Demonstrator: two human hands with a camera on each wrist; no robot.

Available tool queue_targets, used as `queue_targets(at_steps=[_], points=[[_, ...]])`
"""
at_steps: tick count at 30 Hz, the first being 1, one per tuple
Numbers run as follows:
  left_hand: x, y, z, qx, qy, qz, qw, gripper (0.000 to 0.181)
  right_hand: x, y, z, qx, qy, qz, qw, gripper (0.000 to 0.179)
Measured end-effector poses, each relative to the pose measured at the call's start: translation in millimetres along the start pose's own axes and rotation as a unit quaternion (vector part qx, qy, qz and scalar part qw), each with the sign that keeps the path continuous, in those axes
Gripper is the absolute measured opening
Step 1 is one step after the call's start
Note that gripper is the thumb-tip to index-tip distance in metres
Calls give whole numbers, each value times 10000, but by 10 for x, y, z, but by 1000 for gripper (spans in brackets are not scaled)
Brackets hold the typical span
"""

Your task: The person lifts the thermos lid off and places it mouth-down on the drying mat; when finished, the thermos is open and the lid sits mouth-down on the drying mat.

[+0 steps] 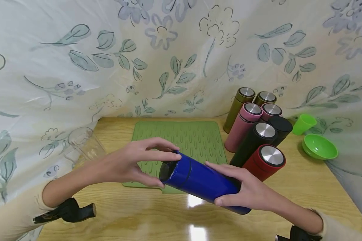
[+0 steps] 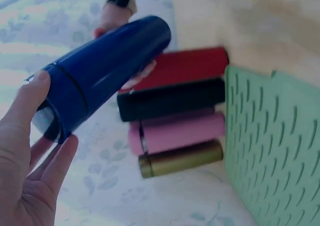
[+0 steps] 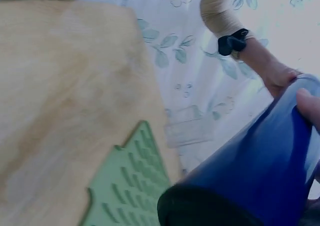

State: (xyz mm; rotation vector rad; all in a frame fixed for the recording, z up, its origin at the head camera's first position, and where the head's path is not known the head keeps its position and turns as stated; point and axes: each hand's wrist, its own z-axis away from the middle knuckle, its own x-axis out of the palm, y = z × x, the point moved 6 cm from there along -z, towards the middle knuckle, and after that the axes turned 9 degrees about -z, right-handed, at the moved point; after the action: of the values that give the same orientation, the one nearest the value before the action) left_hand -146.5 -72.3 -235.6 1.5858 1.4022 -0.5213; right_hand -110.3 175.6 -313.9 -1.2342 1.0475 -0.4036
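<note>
A blue thermos flask [image 1: 205,180] is held tilted in the air, its lid end toward the left and its base low on the right. My right hand [image 1: 247,189] grips the body near the base, thumb along the near side. At the other end, my left hand [image 1: 135,162] pinches the rim of the lid between thumb and fingers. In the left wrist view the thumb [image 2: 37,88] lies on one side of the lid and the fingertips touch the other. The right wrist view shows the flask's dark base [image 3: 205,208] close up.
A green ribbed mat [image 1: 181,134] lies on the wooden table [image 1: 132,214] behind the flask. Several upright flasks, including a red one [image 1: 265,160] and a pink one [image 1: 244,124], stand at right. Beyond them are a green cup [image 1: 303,124] and green bowl [image 1: 319,147]; a clear pitcher [image 1: 87,144] stands left.
</note>
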Motion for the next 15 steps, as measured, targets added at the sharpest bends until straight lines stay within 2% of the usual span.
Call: queue_targets(at_steps=[3, 8, 15], points=[[-49, 21, 18, 80, -54, -361, 9993, 70, -18, -100, -8, -277, -20, 84, 9996, 73], [-96, 8, 34, 110, 64, -378, 9992, 73, -60, -207, -58, -585, -73, 186, 9981, 72], [-182, -96, 4, 132, 19, -215, 9997, 76, -130, -199, -193, -458, -86, 286, 9985, 71]])
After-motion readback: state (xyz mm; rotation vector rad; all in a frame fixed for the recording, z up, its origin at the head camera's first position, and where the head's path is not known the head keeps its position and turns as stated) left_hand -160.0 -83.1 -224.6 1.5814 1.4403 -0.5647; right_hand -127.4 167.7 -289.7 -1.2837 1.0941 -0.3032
